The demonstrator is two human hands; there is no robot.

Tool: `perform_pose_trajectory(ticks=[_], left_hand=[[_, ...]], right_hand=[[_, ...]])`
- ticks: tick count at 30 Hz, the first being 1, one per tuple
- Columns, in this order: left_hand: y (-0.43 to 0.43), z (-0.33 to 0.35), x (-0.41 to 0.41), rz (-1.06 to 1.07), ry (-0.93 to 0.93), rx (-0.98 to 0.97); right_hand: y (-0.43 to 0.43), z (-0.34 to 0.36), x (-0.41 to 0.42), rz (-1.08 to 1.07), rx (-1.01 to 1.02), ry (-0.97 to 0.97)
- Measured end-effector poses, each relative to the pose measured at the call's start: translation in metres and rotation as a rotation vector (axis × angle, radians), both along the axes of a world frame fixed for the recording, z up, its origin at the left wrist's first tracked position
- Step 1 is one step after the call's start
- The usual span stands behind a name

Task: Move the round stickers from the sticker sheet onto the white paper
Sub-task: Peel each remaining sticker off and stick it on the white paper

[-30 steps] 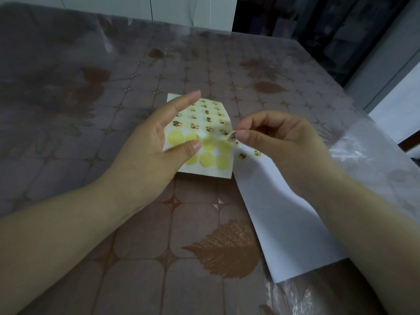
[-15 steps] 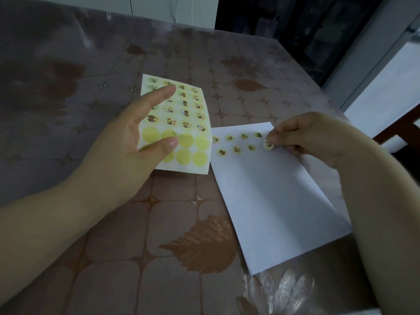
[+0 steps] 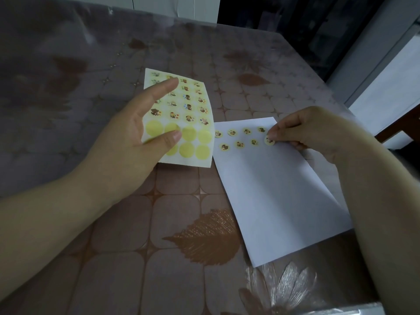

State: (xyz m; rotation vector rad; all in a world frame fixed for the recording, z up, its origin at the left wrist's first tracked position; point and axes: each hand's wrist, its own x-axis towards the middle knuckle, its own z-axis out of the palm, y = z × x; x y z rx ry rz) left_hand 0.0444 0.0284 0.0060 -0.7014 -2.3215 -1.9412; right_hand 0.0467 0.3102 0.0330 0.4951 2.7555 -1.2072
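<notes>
**A:** Where does it stand?

**B:** The right hand [image 3: 302,130] has its fingertips [image 3: 272,133] pinched shut on one round sticker [image 3: 269,140], which sits at the end of the lower row on the white paper [image 3: 279,189]. Whether the sticker is fully stuck or only tacked at one edge, I cannot tell. Seven placed stickers [image 3: 239,144] lie beside it in two rows near the paper's top edge.

**A:** And the other hand?

**B:** The left hand [image 3: 134,137] grips the sticker sheet [image 3: 193,105], thumb on top over the bare yellow circles, fingers spread along its left side. The sheet looks lifted and bowed, its right edge just over the paper's corner.

**A:** What could go wrong?

**B:** If the fingers lift before the sticker is pressed flat, it may cling to a fingertip and come away, or fold onto itself. The paper lies loose on the glossy table cover [image 3: 113,258] with nothing pinning it, so a sideways drag could slide it and skew the row.

**A:** Anything with the sheet?

**B:** Its edge hangs close to the leftmost sticker; lowering it carelessly might snag that one.
</notes>
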Motion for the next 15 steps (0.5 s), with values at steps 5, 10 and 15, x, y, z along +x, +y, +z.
perform_pose_trajectory(ticks=[5, 10, 15], left_hand=[[-0.0003, -0.0009, -0.0001, -0.012, 0.004, 0.007], [0.0021, -0.0011, 0.0009, -0.032, -0.009, 0.056], [0.0003, -0.0022, -0.0006, -0.039, 0.001, 0.052]], right_hand=[[-0.003, -0.0009, -0.0007, -0.035, 0.003, 0.001], [-0.0035, -0.0028, -0.0023, -0.033, 0.014, 0.026], [0.0017, -0.0059, -0.0082, -0.086, 0.061, -0.005]])
